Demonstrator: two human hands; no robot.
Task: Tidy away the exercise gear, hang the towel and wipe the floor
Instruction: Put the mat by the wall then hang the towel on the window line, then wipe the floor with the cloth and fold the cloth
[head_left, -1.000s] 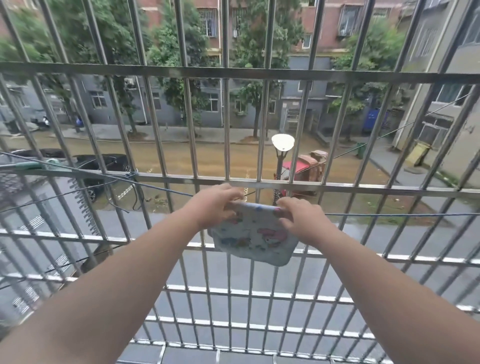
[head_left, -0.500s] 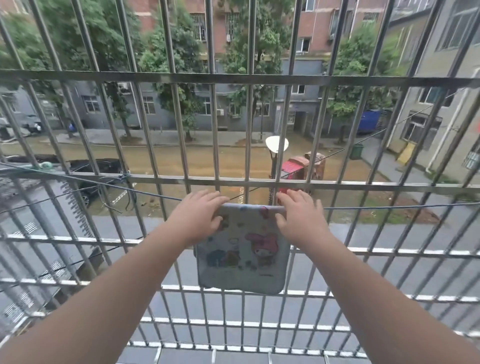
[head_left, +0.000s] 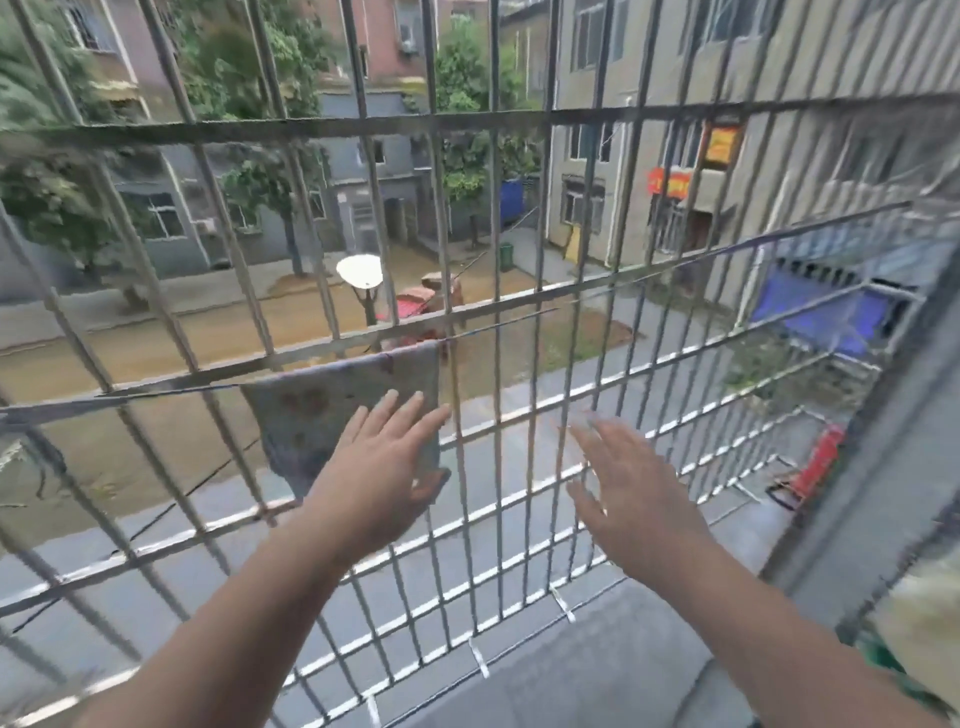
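A small pale-blue towel (head_left: 317, 415) with pink cartoon prints hangs over a thin blue line (head_left: 498, 326) strung along the window bars. My left hand (head_left: 382, 467) is in front of the towel's lower right part, fingers straight and spread, holding nothing. My right hand (head_left: 626, 478) is off to the right of the towel, fingers straight and spread, apart from it. The frame is blurred by motion.
A metal window grille (head_left: 467, 122) fills the view, with a street, trees and buildings beyond. A grey ledge (head_left: 597, 670) runs under the bars. A wall edge (head_left: 883, 441) stands at the right, with a pale cloth (head_left: 930, 623) at the lower right corner.
Both hands have let go of the towel's top edge and drawn back and down, fingers now spread. The towel stays hanging on the line. The view has swung to the right.
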